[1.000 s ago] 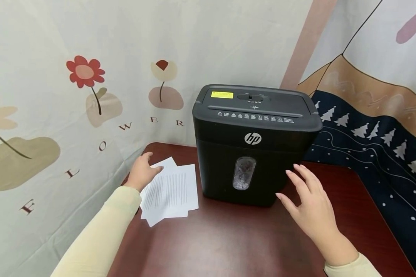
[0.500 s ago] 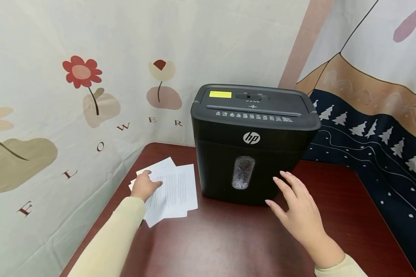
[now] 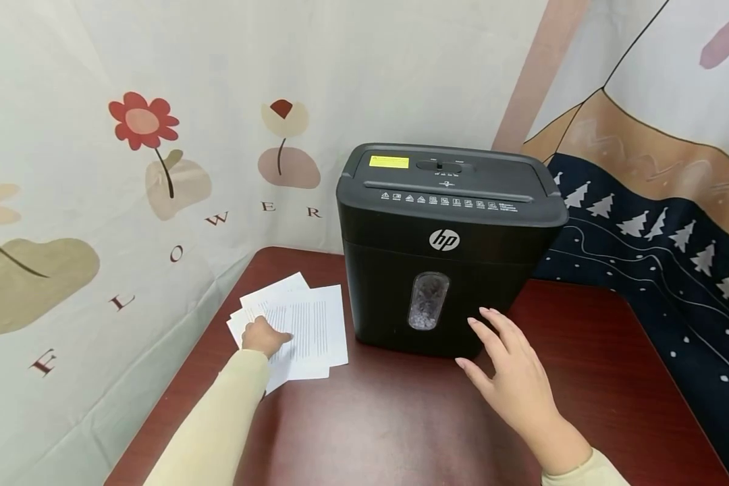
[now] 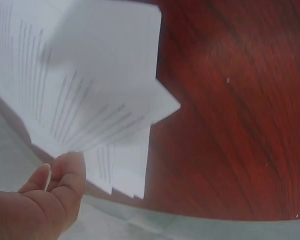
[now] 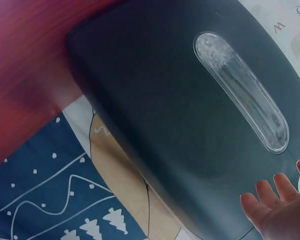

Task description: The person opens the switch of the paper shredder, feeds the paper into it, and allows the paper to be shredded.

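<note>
In the head view my left hand point(image 3: 264, 337) is over several loose printed sheets of paper point(image 3: 311, 331) on the left side of the table. Its thumb spreads away from the fingers, across the printed page. Bent fingertips point(image 4: 72, 159) lie right at the edge of the sheets in the left wrist view. A black HP paper shredder point(image 3: 383, 283) stands upright to the right of the papers. In front of its lower right side hovers my right hand point(image 3: 513, 385), fingers loosely curved and nothing in them. Those fingertips point(image 5: 266, 190) overlap the shredder's front in the right wrist view.
A window point(image 3: 428, 301) in the shredder's front shows shredded paper inside. On its top, a feed slot point(image 3: 446, 192) runs lengthwise. The dark red wooden table point(image 3: 364, 432) meets printed fabric point(image 3: 219, 135) at the back and left, and navy fabric point(image 3: 656, 270) at the right.
My left hand has come down and toward me onto the papers, from their far left corner. My right hand has drifted left and a little nearer to me, still holding nothing.
</note>
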Demonstrator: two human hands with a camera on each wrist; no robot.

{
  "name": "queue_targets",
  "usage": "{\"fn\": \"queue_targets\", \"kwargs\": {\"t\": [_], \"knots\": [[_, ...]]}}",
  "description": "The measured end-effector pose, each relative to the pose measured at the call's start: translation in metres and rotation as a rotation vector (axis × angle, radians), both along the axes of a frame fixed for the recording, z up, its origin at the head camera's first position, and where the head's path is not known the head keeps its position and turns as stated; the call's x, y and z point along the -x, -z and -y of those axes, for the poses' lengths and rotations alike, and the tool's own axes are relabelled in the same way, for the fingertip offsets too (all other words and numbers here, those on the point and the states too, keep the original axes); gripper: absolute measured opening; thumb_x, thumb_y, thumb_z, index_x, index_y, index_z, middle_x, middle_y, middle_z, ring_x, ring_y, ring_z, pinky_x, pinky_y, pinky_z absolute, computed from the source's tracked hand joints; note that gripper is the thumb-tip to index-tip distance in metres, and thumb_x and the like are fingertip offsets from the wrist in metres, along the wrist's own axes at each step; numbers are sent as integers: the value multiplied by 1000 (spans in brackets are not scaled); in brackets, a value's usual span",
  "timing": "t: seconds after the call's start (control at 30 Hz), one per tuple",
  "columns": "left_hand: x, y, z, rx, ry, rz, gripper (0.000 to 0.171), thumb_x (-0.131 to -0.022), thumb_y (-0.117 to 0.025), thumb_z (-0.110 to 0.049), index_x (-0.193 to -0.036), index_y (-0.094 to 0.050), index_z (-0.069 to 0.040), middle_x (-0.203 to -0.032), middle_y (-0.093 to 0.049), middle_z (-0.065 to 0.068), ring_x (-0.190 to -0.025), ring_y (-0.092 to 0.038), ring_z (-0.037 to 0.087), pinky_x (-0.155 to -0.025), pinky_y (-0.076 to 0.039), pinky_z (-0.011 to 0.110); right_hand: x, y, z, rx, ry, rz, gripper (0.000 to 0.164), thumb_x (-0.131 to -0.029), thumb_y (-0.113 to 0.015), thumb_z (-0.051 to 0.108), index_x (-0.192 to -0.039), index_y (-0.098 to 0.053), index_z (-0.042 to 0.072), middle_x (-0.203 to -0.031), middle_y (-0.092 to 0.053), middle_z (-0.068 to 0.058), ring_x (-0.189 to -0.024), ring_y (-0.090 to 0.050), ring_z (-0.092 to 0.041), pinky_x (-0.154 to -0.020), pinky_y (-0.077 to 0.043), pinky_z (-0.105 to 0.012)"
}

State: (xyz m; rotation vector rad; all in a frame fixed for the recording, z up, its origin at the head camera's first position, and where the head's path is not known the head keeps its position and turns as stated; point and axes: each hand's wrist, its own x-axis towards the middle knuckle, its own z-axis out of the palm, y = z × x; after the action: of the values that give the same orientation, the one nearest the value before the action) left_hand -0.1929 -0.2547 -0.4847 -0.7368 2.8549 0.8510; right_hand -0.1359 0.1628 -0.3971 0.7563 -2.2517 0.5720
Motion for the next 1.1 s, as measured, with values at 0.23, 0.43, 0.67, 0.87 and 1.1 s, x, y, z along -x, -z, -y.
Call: {"fn": "queue_targets", "kwargs": {"t": [0.23,0.43,0.67,0.87,1.1], "knots": [[6,9,-6,-5,-20,23,73,-78,-75,-25,-120,-43,25,-114,-49,41,-112,-47,53,-96,-40,57,1,7,2,9,-4,-6,65,-96,-40,58,-125,-60,3,-132,-55,-18,-121,-50,-36,-96,-38,-42],[9,14,-10,-1,-50,74,69,-77,-75,-27,-113,-48,26,-112,-45,41,-112,-43,52,-93,-41,56,0,13,5,-4,2,16,65,-96,-38,59,-124,-61,4,-132,-55,-16,-122,-50,-35,-99,-35,-38],[8,18,-15,0,-73,127,70,-76,-74,-28,-112,-46,25,-108,-43,39,-109,-40,49,-89,-42,53,2,21,8,-22,-19,31,57,-93,-57,51,-126,-60,5,-133,-54,-16,-123,-50,-36,-96,-41,-45],[9,26,-15,6,-130,142,70,-73,-75,-28,-109,-45,24,-105,-40,39,-108,-37,49,-88,-40,55,4,25,10,-40,-16,39,68,-64,-86,20,-125,-60,6,-133,-54,-16,-122,-50,-35,-94,-44,-48],[18,31,-16,6,-173,152,67,-70,-76,-24,-106,-46,24,-101,-37,37,-107,-35,48,-82,-42,54,4,31,11,-41,0,54,67,-65,-86,22,-125,-60,6,-133,-54,-15,-122,-50,-35,-93,-44,-48]]}}
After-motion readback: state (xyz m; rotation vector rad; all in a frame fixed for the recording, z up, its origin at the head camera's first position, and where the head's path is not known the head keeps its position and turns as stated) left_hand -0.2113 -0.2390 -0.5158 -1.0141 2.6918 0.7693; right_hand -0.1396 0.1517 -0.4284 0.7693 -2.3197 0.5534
